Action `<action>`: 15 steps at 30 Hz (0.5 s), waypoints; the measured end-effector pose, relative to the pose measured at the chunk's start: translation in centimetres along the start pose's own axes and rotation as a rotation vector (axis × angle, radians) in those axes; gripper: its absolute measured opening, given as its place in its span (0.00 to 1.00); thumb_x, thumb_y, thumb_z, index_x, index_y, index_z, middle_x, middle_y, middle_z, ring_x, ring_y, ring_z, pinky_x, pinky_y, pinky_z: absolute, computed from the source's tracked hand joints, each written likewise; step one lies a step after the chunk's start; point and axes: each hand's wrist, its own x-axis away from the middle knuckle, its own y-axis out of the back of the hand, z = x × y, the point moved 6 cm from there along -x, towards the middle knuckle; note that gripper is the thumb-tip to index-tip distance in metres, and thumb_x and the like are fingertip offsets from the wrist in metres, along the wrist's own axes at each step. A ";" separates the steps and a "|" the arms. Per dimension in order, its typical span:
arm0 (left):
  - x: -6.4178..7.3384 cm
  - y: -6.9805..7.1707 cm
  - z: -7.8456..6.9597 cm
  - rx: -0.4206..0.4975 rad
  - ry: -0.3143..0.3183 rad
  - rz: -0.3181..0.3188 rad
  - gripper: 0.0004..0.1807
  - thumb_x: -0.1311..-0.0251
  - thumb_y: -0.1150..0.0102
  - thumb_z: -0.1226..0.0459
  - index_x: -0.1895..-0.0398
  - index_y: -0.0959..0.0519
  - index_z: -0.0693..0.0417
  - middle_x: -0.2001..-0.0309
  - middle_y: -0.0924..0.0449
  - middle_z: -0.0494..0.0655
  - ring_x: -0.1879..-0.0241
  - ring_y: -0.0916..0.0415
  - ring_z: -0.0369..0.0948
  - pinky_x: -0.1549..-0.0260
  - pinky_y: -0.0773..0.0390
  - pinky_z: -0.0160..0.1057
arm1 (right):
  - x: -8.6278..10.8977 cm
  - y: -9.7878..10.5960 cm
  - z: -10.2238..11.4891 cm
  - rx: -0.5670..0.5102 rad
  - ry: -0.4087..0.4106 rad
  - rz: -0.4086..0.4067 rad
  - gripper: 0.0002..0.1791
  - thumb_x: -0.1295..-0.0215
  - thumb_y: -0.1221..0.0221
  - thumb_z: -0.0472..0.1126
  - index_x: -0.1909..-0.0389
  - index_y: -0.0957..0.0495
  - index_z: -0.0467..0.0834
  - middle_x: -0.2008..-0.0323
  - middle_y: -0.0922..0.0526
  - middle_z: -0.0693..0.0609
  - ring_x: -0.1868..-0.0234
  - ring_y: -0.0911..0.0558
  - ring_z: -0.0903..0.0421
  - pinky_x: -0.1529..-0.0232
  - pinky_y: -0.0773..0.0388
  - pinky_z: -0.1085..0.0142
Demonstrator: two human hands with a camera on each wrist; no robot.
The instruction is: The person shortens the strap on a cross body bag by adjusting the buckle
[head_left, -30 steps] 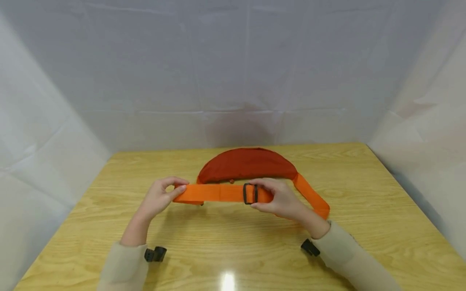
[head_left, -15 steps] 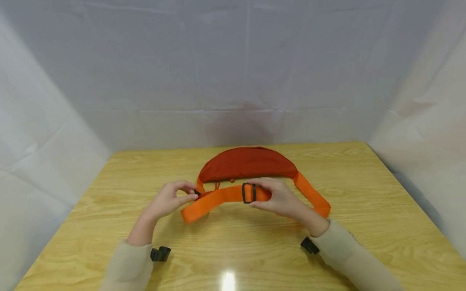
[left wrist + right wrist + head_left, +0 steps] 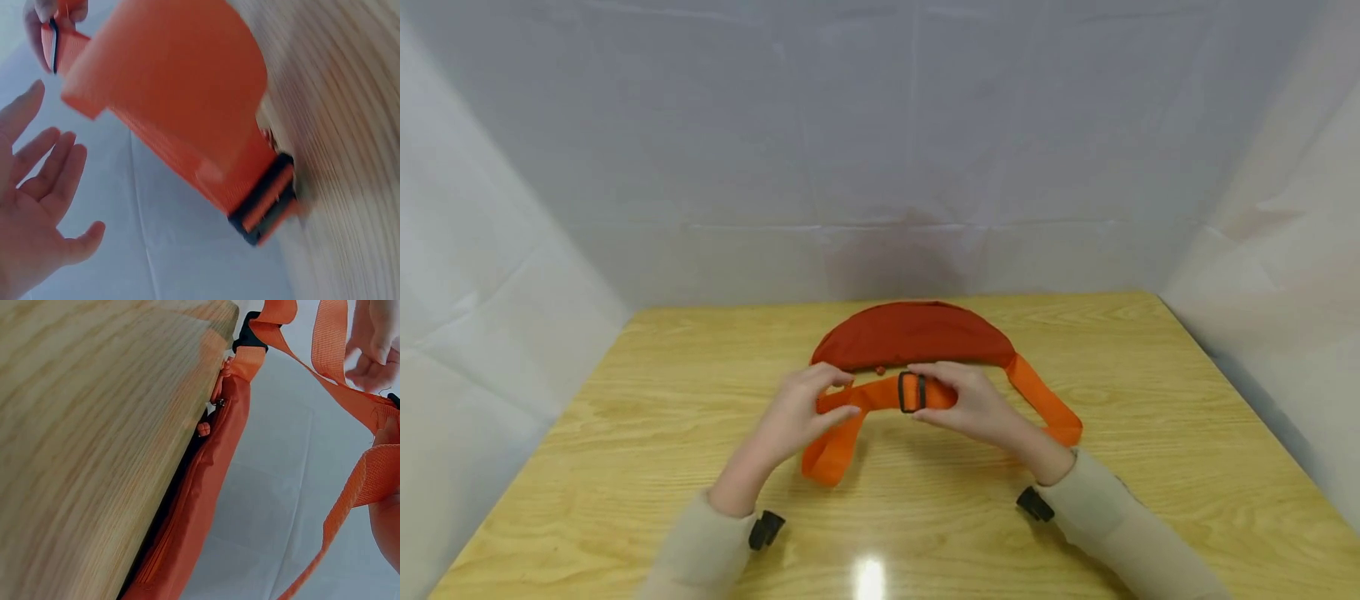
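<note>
A dark red waist bag (image 3: 913, 335) lies on its side with an orange webbing strap (image 3: 877, 394) in front of it. My right hand (image 3: 981, 405) pinches the strap beside a black slider buckle (image 3: 922, 392), keeping that stretch raised off the table. My left hand (image 3: 796, 414) is by the strap's other part, thumb and fingers spread. In the left wrist view this left hand (image 3: 37, 203) is apart from the webbing. There the strap hangs in a loop near a second black buckle (image 3: 265, 200), close to the bag's end; the right wrist view also shows this buckle (image 3: 250, 337).
The wooden table (image 3: 685, 367) carries the bag near its back edge. A pale sheet (image 3: 880, 150) hangs behind and at both sides. Another strap length (image 3: 1045, 400) bends on the table at right. Small black devices (image 3: 766, 530) are at both wrists.
My left hand released the strap and moved right, past the second buckle, toward my right hand. The strap's left end dropped into a hanging loop. My right hand stayed nearly still, gripping beside the slider.
</note>
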 end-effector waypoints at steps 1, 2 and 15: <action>-0.2 -0.1 -0.5 -0.016 -0.018 -0.018 0.20 0.55 0.33 0.62 0.57 0.23 0.60 0.60 0.24 0.48 0.62 0.28 0.42 0.63 0.28 0.40 | 0.0 0.0 0.0 0.002 -0.001 -0.004 0.29 0.54 0.33 0.36 0.48 0.29 0.34 0.57 0.23 0.43 0.66 0.24 0.57 0.70 0.26 0.69; -0.4 -0.3 -0.9 -0.026 -0.037 -0.038 0.21 0.56 0.32 0.62 0.57 0.24 0.60 0.59 0.24 0.48 0.62 0.28 0.42 0.63 0.28 0.40 | 0.0 0.0 -0.1 0.001 -0.002 -0.007 0.29 0.54 0.33 0.36 0.48 0.29 0.34 0.57 0.23 0.43 0.66 0.24 0.57 0.70 0.26 0.69; -1.6 -2.4 -3.2 -0.058 -0.182 -0.069 0.32 0.58 0.31 0.59 0.48 0.30 0.64 0.51 0.27 0.52 0.52 0.30 0.44 0.48 0.40 0.49 | -0.1 -0.2 -0.2 -0.028 -0.016 0.020 0.32 0.51 0.35 0.37 0.44 0.32 0.34 0.52 0.25 0.41 0.61 0.23 0.54 0.66 0.25 0.69</action>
